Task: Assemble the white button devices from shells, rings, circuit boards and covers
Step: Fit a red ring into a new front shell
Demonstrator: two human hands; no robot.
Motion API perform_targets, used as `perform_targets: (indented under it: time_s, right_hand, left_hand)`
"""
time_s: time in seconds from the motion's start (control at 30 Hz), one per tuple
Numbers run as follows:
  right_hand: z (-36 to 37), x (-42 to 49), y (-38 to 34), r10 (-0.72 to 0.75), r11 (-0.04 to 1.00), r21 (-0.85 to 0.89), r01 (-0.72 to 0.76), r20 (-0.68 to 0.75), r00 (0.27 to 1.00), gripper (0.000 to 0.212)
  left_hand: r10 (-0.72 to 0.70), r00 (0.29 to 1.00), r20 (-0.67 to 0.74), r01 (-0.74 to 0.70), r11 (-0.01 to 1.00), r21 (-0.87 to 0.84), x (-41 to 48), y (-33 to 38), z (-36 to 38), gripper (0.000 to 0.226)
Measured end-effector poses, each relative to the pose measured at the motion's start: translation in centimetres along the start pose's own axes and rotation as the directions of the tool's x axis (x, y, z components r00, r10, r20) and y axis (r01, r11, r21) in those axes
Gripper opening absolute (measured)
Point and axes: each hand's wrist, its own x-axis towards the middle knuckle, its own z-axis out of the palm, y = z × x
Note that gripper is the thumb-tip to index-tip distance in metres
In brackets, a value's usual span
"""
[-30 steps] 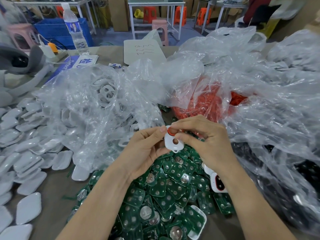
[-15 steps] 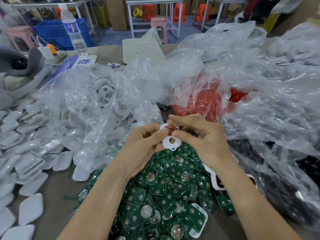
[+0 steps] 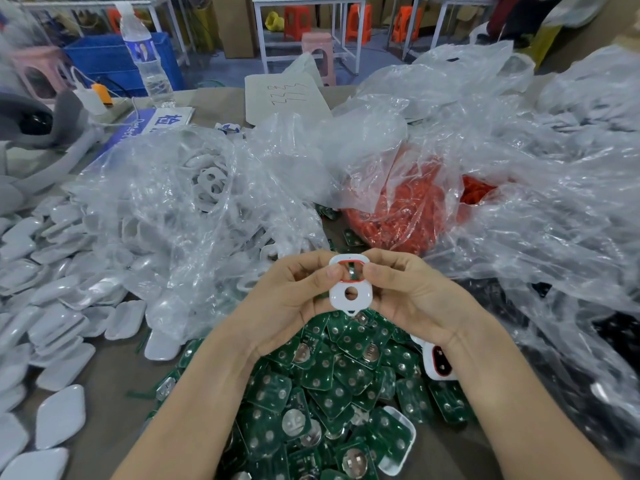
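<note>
Over the heap of green circuit boards [image 3: 332, 382] at mid tabletop [image 3: 114, 403], both hands hold one white shell [image 3: 337, 296] up off the pile, front face to camera. Left hand [image 3: 287, 299] pinches the shell's left edge, fingers curled behind, thumb on the front by the big opening. Right hand [image 3: 412, 296] mirrors it on the right edge, thumb likewise at the opening's rim. Orange ring [image 3: 347, 281] sits inside the big upper opening and looks seated along its top and bottom arcs. The thumbs hide its sides, so can't confirm all round. Small round hole below it is bare. Step, as I read it: pressing the ring into the shell, near done for this unit, with board and cover not yet in. Next move likely calls for one hand to let go and pick a single board from the heap just below, while the other holds the shell and turns it back-side up. Boards overlap, so lifting only one needs care, and the ring could pop out if the shell gets squeezed. Supplies: clear bag of orange rings [image 3: 398, 216] behind the hands, clear bag of white shells [image 3: 194, 202] to the left, loose white covers [image 3: 52, 306] spread far left, one part-built device [image 3: 438, 363] lying by the right wrist.
</note>
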Motion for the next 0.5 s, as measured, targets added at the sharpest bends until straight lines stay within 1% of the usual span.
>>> perform_targets:
  time_s: [0.07,0.13,0.2,0.27,0.33,0.4,0.43,0.5]
  right_hand:
    - [-0.01,-0.04,0.03,0.008,0.999,0.040,-0.010,0.043,0.999,0.034]
    - [-0.08,-0.02,0.05,0.000,0.999,0.039,-0.003,0.070,0.998,0.037]
    - [-0.15,-0.02,-0.04,-0.018,1.000,0.025,0.016,0.083,0.996,0.035]
    - [-0.20,-0.04,-0.17,-0.037,0.999,-0.021,0.039,0.078,0.996,0.028]
    - [-0.31,-0.01,-0.15,-0.063,0.993,-0.100,0.066,0.037,0.997,0.020]
    - [-0.41,0.05,-0.08,-0.128,0.969,-0.214,0.122,-0.015,0.992,0.014]
    - [-0.40,0.03,-0.02,-0.180,0.941,-0.297,0.161,-0.037,0.983,0.014]
    - [-0.35,-0.02,0.16,-0.278,0.849,-0.484,0.211,-0.070,0.958,0.016]
  left_hand:
    - [-0.012,0.999,0.041,0.012,1.000,-0.018,-0.01,-0.03,0.03,0.034]
    - [-0.013,0.998,0.064,0.015,1.000,-0.020,0.01,-0.06,0.03,0.032]
    - [-0.015,0.997,0.070,0.017,1.000,-0.024,0.04,-0.09,0.01,0.030]
    - [-0.021,0.998,0.056,0.023,0.999,-0.036,0.05,-0.11,-0.08,0.030]
    - [-0.026,1.000,0.018,0.026,0.999,-0.023,0.04,-0.11,-0.14,0.023]
    - [-0.026,0.998,-0.059,0.028,0.999,0.041,0.17,-0.16,-0.16,0.021]
    - [-0.016,0.994,-0.105,0.025,0.996,0.088,0.26,-0.25,-0.19,0.022]
    - [0.030,0.985,-0.169,0.002,0.983,0.186,0.43,-0.53,-0.22,0.021]
